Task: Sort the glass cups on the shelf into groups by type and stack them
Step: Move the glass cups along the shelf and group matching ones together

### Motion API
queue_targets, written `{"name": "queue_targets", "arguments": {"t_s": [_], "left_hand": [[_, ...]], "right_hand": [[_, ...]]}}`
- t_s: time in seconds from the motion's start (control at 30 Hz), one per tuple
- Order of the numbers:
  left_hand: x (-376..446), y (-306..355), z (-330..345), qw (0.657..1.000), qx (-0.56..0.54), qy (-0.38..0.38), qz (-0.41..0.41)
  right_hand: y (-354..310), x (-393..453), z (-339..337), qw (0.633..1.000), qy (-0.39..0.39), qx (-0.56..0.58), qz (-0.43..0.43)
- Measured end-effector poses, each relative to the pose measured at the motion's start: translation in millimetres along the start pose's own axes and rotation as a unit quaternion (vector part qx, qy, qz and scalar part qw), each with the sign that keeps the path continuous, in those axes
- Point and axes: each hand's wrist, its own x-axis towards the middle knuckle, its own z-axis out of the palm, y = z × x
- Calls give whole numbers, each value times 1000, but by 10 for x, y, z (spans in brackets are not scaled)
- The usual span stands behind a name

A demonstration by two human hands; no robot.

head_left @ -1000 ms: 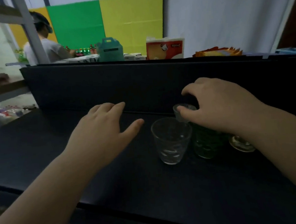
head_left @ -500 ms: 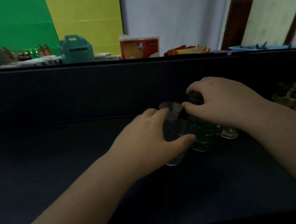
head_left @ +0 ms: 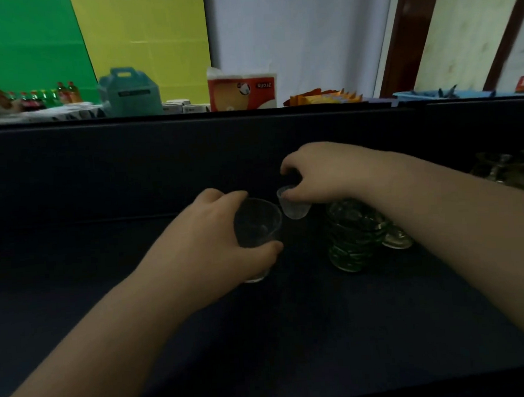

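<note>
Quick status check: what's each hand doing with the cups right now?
Left hand grips clear glass. Right hand pinches small cup by its rim, beside that glass. Green cup stands under right forearm, untouched. Nothing between the two cups.

The red-and-white tissue pack (head_left: 241,89), just right of the teal box (head_left: 130,94), bears upside-down print that reads roughly "zrolls". The dark label on the teal box is blurred, unreadable.

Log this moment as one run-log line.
left hand: grips clear glass | right hand: pinches small cup | green glass: standing on shelf
</note>
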Motion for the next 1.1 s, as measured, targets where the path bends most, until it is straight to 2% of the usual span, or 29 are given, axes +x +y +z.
{"name": "queue_targets", "arguments": {"t_s": [0.23, 0.43, 0.6, 0.8, 1.1], "left_hand": [[-4, -175, -41, 1000, -16, 9, -19], [-5, -288, -24, 999, -26, 10, -20], [-41, -326, -57, 999, -35, 11, -25], [-106, -228, -135, 999, -30, 34, -11], [-319, 432, -56, 995, -26, 77, 60]], "right_hand": [[-86, 657, 242, 981, -143, -118, 58], [-107, 684, 321, 979, -182, -75, 45], [-152, 559, 215, 993, -102, 41, 39], [-154, 61, -52, 995, 46, 93, 2], [632, -1217, -95, 956, 235, 172, 28]]}}
